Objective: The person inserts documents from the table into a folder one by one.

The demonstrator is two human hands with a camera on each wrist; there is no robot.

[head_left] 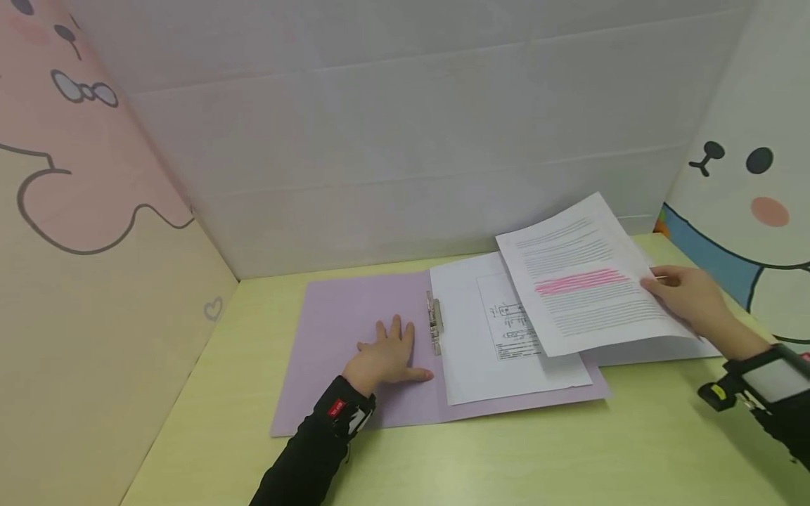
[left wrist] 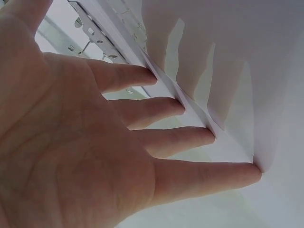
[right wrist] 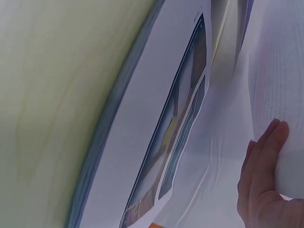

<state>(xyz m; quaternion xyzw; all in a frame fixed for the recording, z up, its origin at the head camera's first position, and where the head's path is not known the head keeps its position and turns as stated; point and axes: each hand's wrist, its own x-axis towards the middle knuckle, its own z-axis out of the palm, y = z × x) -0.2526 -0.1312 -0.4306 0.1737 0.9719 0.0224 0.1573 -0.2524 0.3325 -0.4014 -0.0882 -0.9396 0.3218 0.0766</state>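
The purple folder lies open on the tabletop, the left hand spread wide on its left cover, probably to steady it. Right of that, a metal clip sits at the left edge of a drawing, presumably to fasten sheets there. Tilted over the drawing's far right part is a white page, gently bowed, its lines of print crossed by pink strokes. The right hand pinches its right edge, perhaps leaving the opposite edge free; papers lie below.
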